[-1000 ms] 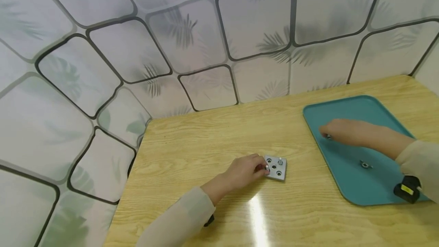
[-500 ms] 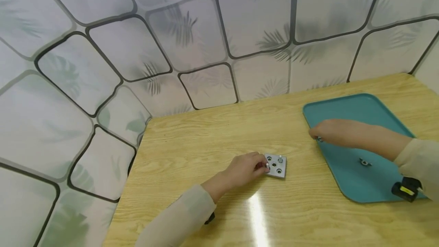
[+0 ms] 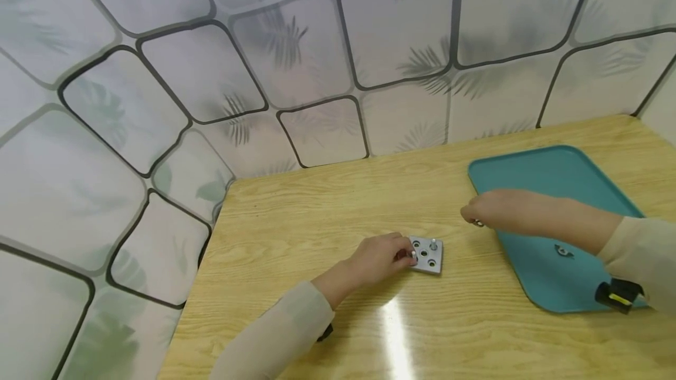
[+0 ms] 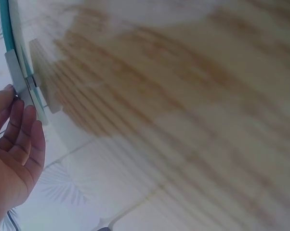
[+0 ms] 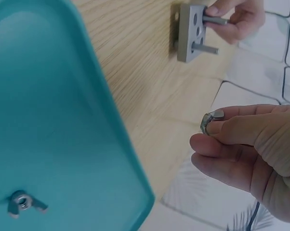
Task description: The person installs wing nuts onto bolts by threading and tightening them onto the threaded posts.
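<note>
My left hand (image 3: pixel 377 260) pinches an upright bolt (image 5: pixel 216 20) at the left corner of a square grey metal plate (image 3: pixel 426 263) lying on the table. A second bolt (image 3: pixel 433 244) stands in the plate's far right corner, and several round holes show in its top. Between thumb and index finger of my right hand (image 3: pixel 499 209) is a metal wing nut (image 5: pixel 208 121), partly covered by the fingertips. That hand is raised over the tray's left edge, to the right of the plate. In the left wrist view the plate (image 4: pixel 19 79) appears edge-on at my fingertips.
A teal tray (image 3: pixel 549 175) lies on the right of the wooden table (image 3: pixel 317 216). Another wing nut (image 5: pixel 23 201) rests on it, below my right forearm. Behind the table stands a wall (image 3: pixel 406 116) with a leaf and rounded-square pattern.
My right hand has moved left from above the tray to past its left edge, carrying the wing nut. The left hand stays at the plate's corner.
</note>
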The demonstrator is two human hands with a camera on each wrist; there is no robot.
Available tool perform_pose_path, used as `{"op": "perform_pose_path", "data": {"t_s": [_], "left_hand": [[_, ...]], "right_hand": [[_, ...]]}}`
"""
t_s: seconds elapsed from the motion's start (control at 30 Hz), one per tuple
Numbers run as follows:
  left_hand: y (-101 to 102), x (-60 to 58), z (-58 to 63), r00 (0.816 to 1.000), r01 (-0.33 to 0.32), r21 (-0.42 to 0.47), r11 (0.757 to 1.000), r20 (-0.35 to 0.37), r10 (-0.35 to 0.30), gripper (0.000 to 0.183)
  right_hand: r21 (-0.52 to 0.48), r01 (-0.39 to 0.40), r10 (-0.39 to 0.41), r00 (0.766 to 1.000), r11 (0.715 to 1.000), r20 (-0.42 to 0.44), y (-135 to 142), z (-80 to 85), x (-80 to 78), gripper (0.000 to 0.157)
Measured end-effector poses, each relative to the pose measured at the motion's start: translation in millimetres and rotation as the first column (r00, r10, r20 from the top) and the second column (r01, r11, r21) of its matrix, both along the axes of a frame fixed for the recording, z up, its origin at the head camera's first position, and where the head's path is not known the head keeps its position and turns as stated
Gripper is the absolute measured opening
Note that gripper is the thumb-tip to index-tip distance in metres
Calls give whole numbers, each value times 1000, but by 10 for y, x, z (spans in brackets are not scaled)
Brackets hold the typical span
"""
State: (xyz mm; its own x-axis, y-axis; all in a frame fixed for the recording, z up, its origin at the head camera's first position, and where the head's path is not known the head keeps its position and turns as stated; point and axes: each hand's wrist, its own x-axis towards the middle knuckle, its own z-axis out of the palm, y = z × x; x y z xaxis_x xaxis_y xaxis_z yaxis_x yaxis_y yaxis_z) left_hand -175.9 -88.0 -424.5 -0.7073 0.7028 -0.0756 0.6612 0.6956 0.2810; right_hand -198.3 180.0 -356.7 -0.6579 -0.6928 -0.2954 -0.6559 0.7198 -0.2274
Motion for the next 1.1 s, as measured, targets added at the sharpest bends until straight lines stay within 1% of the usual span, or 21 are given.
{"op": "perform_pose_path", "data": {"t_s": [0.1,0.23,0.47,0.57,0.67,0.8,0.87,1.0,1.1], "left_hand": [[5,-6,22,1000,14,-2,1000,-7,-14,20],[10,-10,36,999,28,2,1000,-15,-28,20],[7,-14,42,999,40,4,999,-19,-40,19],[6,-17,40,998,50,2,999,-32,-49,18],[1,-21,38,994,77,-12,997,-75,-78,19],[-8,-29,22,978,127,-37,991,-163,-131,19],[-13,-34,8,970,143,-39,989,-194,-148,19],[-25,-33,-19,963,158,-16,987,-221,-157,19],[-36,-33,-33,963,160,15,987,-223,-153,18]], "right_hand": [[24,-44,45,998,999,-33,-57,30,22,22],[32,-85,87,994,996,-59,-126,68,54,23],[2,-154,153,982,988,-114,-246,85,82,23],[-6,-178,176,975,984,-135,-300,92,92,22],[-1,-204,201,967,979,-154,-361,95,100,23],[10,-236,235,959,972,-157,-449,87,102,22],[15,-258,257,953,966,-163,-487,79,104,22],[20,-285,284,944,958,-167,-565,94,129,21],[16,-287,286,947,958,-150,-646,126,155,19]]}}
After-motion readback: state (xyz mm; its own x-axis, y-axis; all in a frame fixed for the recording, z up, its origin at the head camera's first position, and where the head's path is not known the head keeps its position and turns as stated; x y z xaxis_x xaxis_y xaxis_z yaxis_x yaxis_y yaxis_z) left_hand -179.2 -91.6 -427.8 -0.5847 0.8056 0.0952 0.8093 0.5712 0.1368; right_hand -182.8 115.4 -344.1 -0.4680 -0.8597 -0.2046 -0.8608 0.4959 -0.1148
